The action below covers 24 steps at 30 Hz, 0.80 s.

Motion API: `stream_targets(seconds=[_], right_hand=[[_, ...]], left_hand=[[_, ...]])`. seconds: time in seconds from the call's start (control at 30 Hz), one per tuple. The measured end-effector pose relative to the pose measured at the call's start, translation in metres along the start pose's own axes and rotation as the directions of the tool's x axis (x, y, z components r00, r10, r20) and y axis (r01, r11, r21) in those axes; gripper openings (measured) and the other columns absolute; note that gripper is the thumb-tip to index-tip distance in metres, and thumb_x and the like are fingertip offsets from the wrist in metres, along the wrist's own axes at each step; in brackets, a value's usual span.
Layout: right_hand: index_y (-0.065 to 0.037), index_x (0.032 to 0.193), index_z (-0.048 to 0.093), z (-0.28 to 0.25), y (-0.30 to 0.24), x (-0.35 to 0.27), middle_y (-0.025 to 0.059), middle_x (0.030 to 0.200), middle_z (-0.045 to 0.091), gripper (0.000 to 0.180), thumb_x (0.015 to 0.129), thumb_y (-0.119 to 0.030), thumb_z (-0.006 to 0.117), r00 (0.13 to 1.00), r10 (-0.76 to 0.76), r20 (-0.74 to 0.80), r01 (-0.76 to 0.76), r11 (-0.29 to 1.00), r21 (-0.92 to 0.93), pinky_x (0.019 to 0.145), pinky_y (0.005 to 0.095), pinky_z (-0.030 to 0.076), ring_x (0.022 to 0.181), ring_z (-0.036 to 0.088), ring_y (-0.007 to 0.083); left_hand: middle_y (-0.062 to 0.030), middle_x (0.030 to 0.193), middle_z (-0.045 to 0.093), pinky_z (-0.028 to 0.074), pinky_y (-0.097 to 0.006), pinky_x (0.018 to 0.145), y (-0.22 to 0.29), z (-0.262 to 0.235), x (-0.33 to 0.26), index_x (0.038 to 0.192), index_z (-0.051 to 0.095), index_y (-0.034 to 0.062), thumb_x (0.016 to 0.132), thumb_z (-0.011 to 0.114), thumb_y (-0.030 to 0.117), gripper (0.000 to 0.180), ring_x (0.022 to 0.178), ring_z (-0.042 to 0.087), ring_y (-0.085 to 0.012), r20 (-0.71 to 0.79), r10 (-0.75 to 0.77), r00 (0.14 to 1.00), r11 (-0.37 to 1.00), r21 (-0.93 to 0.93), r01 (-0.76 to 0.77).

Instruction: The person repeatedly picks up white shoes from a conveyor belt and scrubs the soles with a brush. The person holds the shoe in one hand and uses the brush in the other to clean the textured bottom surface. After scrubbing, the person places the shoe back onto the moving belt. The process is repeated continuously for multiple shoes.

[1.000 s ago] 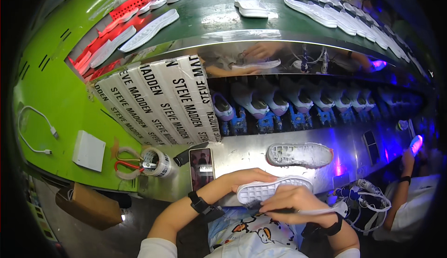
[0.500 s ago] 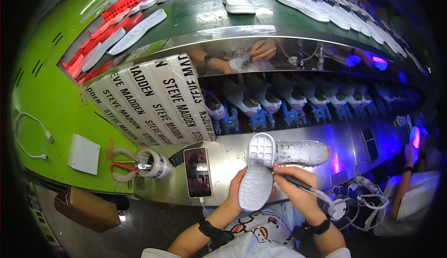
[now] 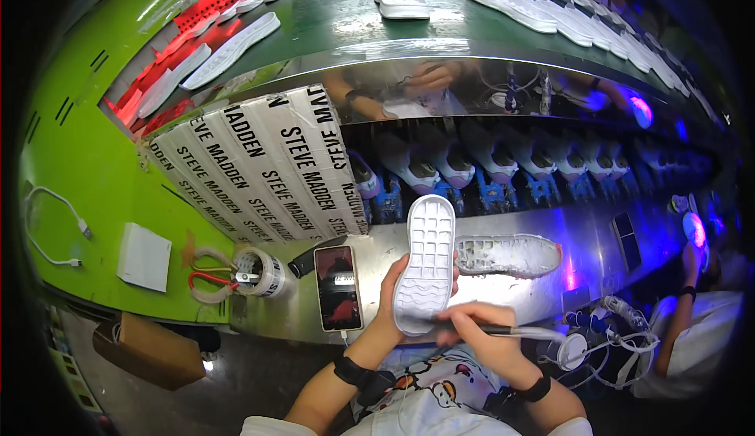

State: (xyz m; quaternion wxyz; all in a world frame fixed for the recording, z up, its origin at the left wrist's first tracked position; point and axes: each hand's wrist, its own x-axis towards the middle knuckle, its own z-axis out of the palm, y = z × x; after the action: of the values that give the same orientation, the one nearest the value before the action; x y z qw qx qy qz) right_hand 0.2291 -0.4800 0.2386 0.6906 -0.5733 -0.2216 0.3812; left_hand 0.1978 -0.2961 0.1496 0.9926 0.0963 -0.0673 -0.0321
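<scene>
My left hand (image 3: 387, 306) grips a white shoe sole (image 3: 431, 251) by its left edge and holds it up, with the gridded hollow side showing. In my right hand (image 3: 486, 340) is a slim black-handled brush (image 3: 502, 329), with a pale tube running off its back end. Its dark, blurred tip lies over the lower end of the sole; whether it touches cannot be made out. Just beyond, a second white sole (image 3: 511, 255), gridded side up, rests on the metal bench (image 3: 586, 267), its surface partly coated in white.
A phone (image 3: 336, 288), a tape roll (image 3: 267, 275) and red-handled scissors (image 3: 206, 279) sit left, before a taped carton (image 3: 259, 169). Shoes (image 3: 503, 161) line a low shelf under a green belt (image 3: 330, 11) bearing soles. Tangled tubes (image 3: 621, 342) and another person's arm (image 3: 684, 302) are right.
The sole has moved slightly up and left, tilting a little. My right hand has come down toward its lower end, taking the brush tip from the middle to there.
</scene>
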Motion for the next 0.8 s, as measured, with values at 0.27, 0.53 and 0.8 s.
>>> stream_targets(seconds=[0.27, 0.53, 0.8], right_hand=[[0.004, 0.089, 0.068, -0.021, -0.018, 0.011, 0.0112, 0.086, 0.07, 0.016, 0.09, -0.005, 0.055, 0.943, -0.157, 0.295, 0.259, 0.9, -0.352, 0.065, 0.0265, 0.054, 0.071, 0.067, 0.0149], [0.001, 0.092, 0.067, -0.032, -0.027, 0.001, 0.0123, 0.088, 0.068, 0.011, 0.083, -0.006, 0.064, 0.752, -0.357, 0.554, 0.638, 0.605, -0.476, 0.068, 0.0299, 0.053, 0.075, 0.067, 0.0239], [0.001, 0.089, 0.065, -0.023, -0.019, -0.011, 0.0108, 0.083, 0.064, 0.011, 0.083, -0.008, 0.065, 0.77, -0.373, 0.518, 0.631, 0.57, -0.527, 0.064, 0.033, 0.053, 0.072, 0.064, 0.0267]], left_hand=[[-0.0287, 0.128, 0.05, 0.047, -0.045, 0.096, 0.012, 0.02, 0.012, 0.135, 0.037, -0.0091, 0.087, 0.046, 0.04, 0.07, 0.109, 0.058, -0.0378, -0.15, -0.159, 0.976, 0.96, 0.207, 0.188], [-0.0212, 0.108, 0.064, 0.05, -0.033, 0.09, 0.013, 0.033, 0.014, 0.118, 0.056, -0.0097, 0.089, 0.051, 0.021, 0.042, 0.098, 0.065, -0.0265, -0.381, -0.421, 0.823, 0.813, 0.244, 0.529], [-0.007, 0.104, 0.067, 0.039, -0.024, 0.096, 0.008, 0.075, 0.005, 0.113, 0.065, 0.0009, 0.086, 0.063, 0.027, 0.037, 0.106, 0.056, -0.0135, -0.231, -0.201, 0.952, 0.286, 0.916, 0.282]])
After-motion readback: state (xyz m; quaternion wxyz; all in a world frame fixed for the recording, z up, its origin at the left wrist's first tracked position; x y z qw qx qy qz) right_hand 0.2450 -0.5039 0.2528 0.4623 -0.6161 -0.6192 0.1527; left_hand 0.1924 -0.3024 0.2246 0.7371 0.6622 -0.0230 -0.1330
